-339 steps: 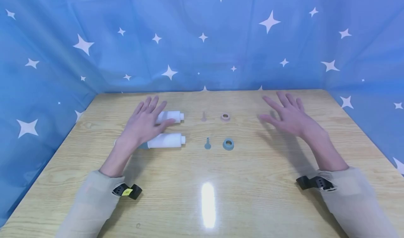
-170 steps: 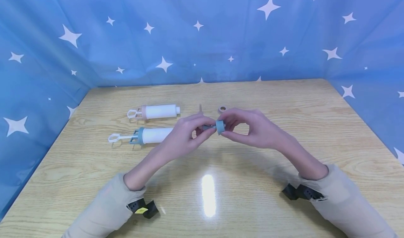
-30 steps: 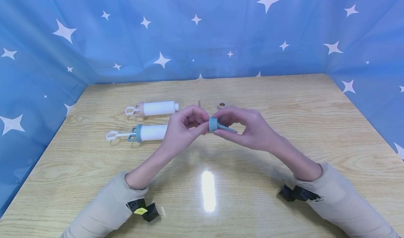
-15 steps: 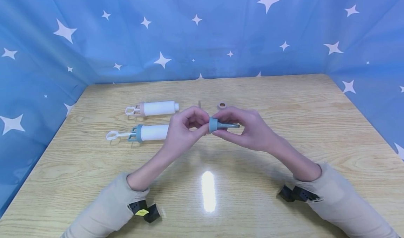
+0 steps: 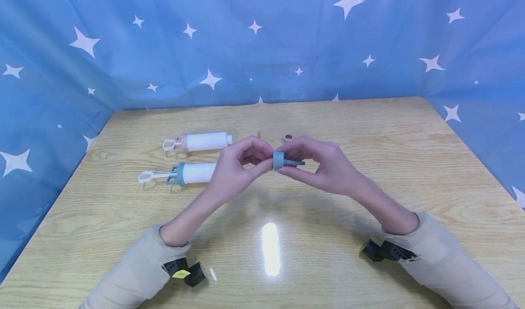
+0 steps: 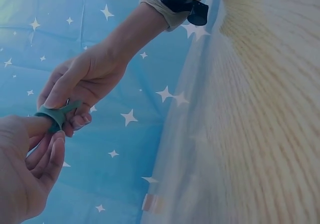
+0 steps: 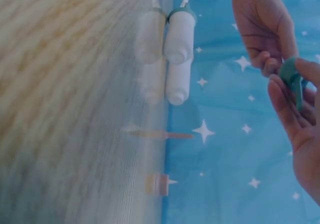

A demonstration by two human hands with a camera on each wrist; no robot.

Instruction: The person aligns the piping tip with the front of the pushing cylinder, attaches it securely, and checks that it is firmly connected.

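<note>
Above the middle of the table, my two hands meet at a teal ring cap (image 5: 278, 160). A teal nozzle (image 5: 294, 162) sits in it, its thin stem pointing right out of the ring. My left hand (image 5: 235, 170) pinches the cap from the left; in the left wrist view, one digit reaches into the ring's wide end (image 6: 46, 115). With thumb and fingers, my right hand (image 5: 328, 165) grips the cap's other side, the stem (image 7: 299, 93) passing between them. The nozzle's base is hidden inside the ring.
Two white syringe-like tubes lie at left: one with a pink collar (image 5: 207, 141) behind, one with a teal collar (image 5: 197, 173) nearer, partly behind my left hand. A pink ring (image 5: 288, 137) and a pink nozzle (image 5: 259, 135) lie just beyond my hands. A blue star-patterned curtain (image 5: 311, 40) backs the table.
Both hands, open at first, have picked up the teal nozzle and ring from the table. The nozzle now passes through the ring; its stem has swung from slanting down to nearly level.
</note>
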